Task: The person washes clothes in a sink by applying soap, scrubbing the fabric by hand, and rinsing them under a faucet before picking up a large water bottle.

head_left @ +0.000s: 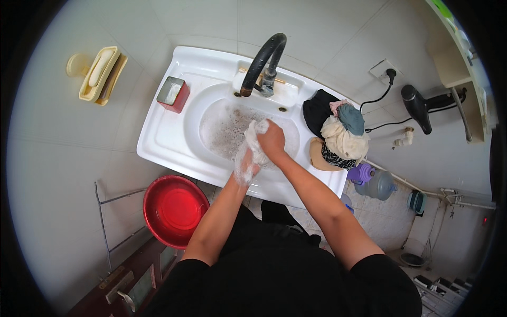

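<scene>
Wet white cloth, lathered with suds, is bunched between my two hands over the front of the white washbasin. My right hand grips its upper part with curled fingers. Foam covers much of my left hand, which holds the lower part against its palm. Soapy water with grey-white bubbles fills the bowl below. A black gooseneck faucet arches over the back of the bowl; no stream shows from its spout.
Piled garments lie at the basin's right end. A red tin stands on its left ledge. The red plastic basin is low at left. A soap dish and a hair dryer hang on the walls.
</scene>
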